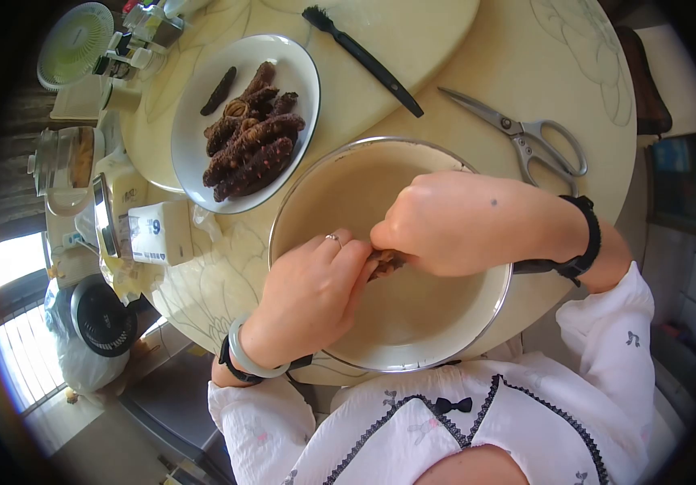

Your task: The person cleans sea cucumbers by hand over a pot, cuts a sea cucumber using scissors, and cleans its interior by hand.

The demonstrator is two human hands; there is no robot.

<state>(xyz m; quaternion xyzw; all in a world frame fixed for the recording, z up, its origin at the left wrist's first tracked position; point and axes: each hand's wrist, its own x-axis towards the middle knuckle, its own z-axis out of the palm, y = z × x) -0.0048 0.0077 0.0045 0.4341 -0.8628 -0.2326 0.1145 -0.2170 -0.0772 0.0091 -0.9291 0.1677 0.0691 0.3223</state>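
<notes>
Over a large pale basin [412, 335] of cloudy water, my left hand [307, 283] and my right hand [445, 222] meet with fingers closed. Between them shows part of a brown sea cucumber [386, 265], mostly hidden by the fingers. Both hands grip it. To the upper left, a white plate [190, 174] bears several dark brown, bumpy sea cucumbers [255, 149]. Right of the basin lie metal scissors [517, 129], blades a little apart. A black-handled brush [364, 61] rests above the basin.
The round cream table [598, 81] has a raised round top [235, 20] at the back. Along the left stand a white tissue pack [159, 233], a glass pot [65, 162], several small jars [142, 48] and a green-white strainer basket [77, 44]. A black fan [104, 315] sits lower left.
</notes>
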